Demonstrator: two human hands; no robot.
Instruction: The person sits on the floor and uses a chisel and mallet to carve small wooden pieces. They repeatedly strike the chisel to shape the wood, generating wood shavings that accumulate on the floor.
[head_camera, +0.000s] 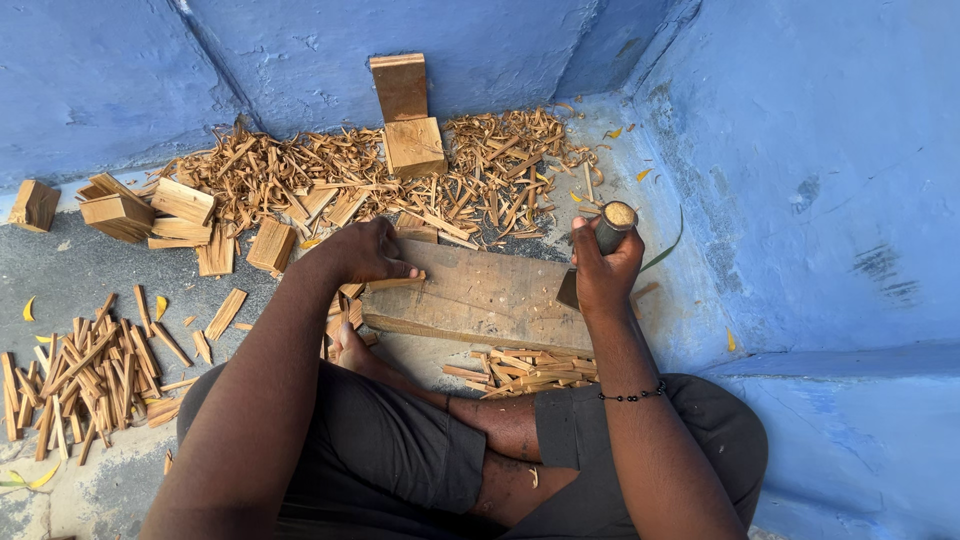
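My left hand (362, 252) rests at the left end of a wooden board (480, 295) lying on the floor in front of my crossed legs, its fingers pinching a thin wooden stick (395, 284) against the board. My right hand (603, 272) grips the round handle of a cutting tool (612, 226) held upright at the board's right end; its blade is mostly hidden behind the hand.
A heap of wood shavings and chips (330, 175) lies beyond the board, with wood blocks (413, 146) against the blue wall (820, 170). Split sticks lie in piles at left (85, 380) and below the board (525, 368). More blocks (150, 215) sit at left.
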